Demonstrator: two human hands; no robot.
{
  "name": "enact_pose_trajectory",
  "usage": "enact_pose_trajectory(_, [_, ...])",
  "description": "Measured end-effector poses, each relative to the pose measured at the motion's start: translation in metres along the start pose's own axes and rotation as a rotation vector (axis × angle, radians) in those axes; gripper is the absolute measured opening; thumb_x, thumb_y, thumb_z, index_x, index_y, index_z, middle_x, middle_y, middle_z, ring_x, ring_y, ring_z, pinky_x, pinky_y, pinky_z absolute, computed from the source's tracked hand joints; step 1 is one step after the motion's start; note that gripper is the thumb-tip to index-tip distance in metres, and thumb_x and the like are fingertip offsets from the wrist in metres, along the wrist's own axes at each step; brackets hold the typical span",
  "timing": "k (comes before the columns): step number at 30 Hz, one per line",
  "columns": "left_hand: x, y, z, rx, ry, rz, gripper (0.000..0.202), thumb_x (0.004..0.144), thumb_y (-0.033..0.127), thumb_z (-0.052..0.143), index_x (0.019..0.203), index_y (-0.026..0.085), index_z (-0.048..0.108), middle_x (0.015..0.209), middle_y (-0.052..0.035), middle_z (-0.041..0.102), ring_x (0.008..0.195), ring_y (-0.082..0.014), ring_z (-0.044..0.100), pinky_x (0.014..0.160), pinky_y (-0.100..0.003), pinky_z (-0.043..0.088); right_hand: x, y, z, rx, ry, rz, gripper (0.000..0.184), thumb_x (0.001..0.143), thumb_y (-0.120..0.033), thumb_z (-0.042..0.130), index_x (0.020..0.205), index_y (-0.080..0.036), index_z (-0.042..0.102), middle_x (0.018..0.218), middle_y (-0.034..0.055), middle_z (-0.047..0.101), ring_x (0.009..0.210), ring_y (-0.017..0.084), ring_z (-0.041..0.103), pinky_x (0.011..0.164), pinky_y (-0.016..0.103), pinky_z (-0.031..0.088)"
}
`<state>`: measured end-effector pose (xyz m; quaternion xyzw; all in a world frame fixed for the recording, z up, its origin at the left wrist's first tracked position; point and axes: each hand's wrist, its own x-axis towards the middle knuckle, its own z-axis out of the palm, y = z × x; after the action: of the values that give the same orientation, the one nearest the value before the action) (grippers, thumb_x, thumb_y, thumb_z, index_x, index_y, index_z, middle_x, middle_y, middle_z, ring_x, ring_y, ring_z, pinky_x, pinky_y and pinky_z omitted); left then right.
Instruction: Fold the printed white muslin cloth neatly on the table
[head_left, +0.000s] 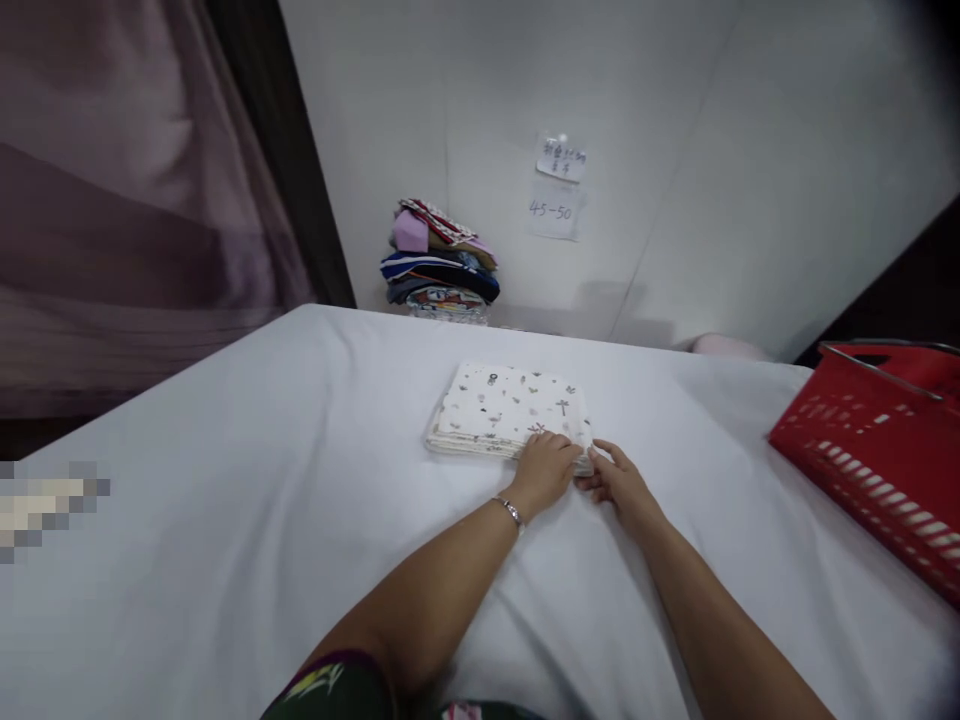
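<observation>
A folded white cloth with small printed figures (506,405) lies flat on the white-covered table (225,520). My left hand (546,468), with a bracelet at the wrist, rests on the cloth's near right corner, fingers curled over its edge. My right hand (616,482) touches the same corner from the right, its fingers pinched at the folded edge.
A red plastic basket (877,450) stands at the table's right edge. A stack of folded colourful clothes (439,265) sits at the far side against the white wall, under two paper notes (556,190). A mauve curtain (112,200) hangs at left.
</observation>
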<state>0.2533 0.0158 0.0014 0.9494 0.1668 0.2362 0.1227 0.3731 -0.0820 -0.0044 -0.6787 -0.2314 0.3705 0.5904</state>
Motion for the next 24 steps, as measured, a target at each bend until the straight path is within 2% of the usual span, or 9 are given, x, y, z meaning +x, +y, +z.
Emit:
enact_pose_trajectory(3, [-0.002, -0.001, -0.001, -0.005, -0.014, 0.005, 0.019, 0.083, 0.017, 0.048, 0.098, 0.024, 0.058, 0.094, -0.0033, 0.059, 0.094, -0.0197, 0.049, 0.081, -0.035, 0.035, 0.001, 0.002, 0.003, -0.083, 0.057, -0.05, 0.058, 0.069, -0.045, 0.063, 0.118, -0.02, 0.047, 0.062, 0.0, 0.061, 0.049, 0.015, 0.058, 0.036, 0.019, 0.036])
enact_pose_trajectory(8, [-0.006, -0.008, -0.005, 0.002, -0.02, 0.043, 0.016, 0.083, 0.022, 0.051, 0.097, 0.022, 0.057, 0.098, -0.0036, 0.059, 0.096, -0.019, 0.049, 0.084, -0.033, 0.036, -0.001, 0.003, 0.004, -0.125, 0.05, -0.072, 0.062, 0.068, -0.045, 0.064, 0.121, -0.018, 0.047, 0.053, -0.0034, 0.055, 0.042, 0.012, 0.051, 0.035, 0.019, 0.034])
enact_pose_trajectory(11, [-0.012, -0.02, -0.013, 0.03, -0.029, 0.075, 0.016, 0.084, 0.024, 0.051, 0.098, 0.021, 0.057, 0.1, -0.0036, 0.06, 0.099, -0.0187, 0.048, 0.086, -0.033, 0.035, -0.004, 0.001, 0.004, -0.15, 0.056, -0.082, 0.062, 0.068, -0.047, 0.063, 0.12, -0.018, 0.048, 0.055, -0.0032, 0.056, 0.042, 0.012, 0.051, 0.035, 0.02, 0.035])
enact_pose_trajectory(14, [-0.023, -0.038, -0.028, 0.069, -0.061, 0.084, 0.016, 0.084, 0.022, 0.05, 0.099, 0.022, 0.057, 0.102, -0.0032, 0.06, 0.102, -0.0176, 0.048, 0.088, -0.032, 0.034, -0.006, -0.001, 0.005, -0.179, 0.06, -0.075, 0.064, 0.067, -0.048, 0.062, 0.121, -0.017, 0.049, 0.056, -0.0026, 0.056, 0.041, 0.012, 0.051, 0.035, 0.02, 0.034])
enact_pose_trajectory(19, [-0.055, -0.077, -0.065, 0.082, -0.053, 0.001, 0.018, 0.087, 0.022, 0.047, 0.1, 0.024, 0.058, 0.103, -0.0023, 0.061, 0.102, -0.0161, 0.049, 0.09, -0.032, 0.033, -0.007, -0.003, 0.005, -0.248, 0.036, -0.087, 0.069, 0.069, -0.05, 0.06, 0.129, -0.019, 0.044, 0.049, -0.0032, 0.055, 0.037, 0.012, 0.048, 0.034, 0.021, 0.033])
enact_pose_trajectory(22, [-0.076, -0.1, -0.085, 0.044, 0.063, -0.126, 0.018, 0.088, 0.028, 0.045, 0.096, 0.024, 0.06, 0.1, -0.0025, 0.063, 0.099, -0.0161, 0.051, 0.09, -0.032, 0.035, -0.008, -0.004, 0.003, -0.275, 0.033, -0.083, 0.07, 0.07, -0.051, 0.059, 0.131, -0.019, 0.042, 0.045, -0.0038, 0.053, 0.034, 0.011, 0.043, 0.035, 0.022, 0.033])
enact_pose_trajectory(24, [-0.087, -0.114, -0.094, 0.035, 0.244, -0.318, 0.02, 0.087, 0.03, 0.044, 0.092, 0.022, 0.062, 0.098, -0.0031, 0.064, 0.097, -0.017, 0.052, 0.089, -0.032, 0.036, -0.01, -0.005, 0.002, -0.28, 0.028, -0.087, 0.07, 0.071, -0.051, 0.059, 0.131, -0.019, 0.042, 0.046, -0.0037, 0.054, 0.034, 0.011, 0.044, 0.036, 0.022, 0.034])
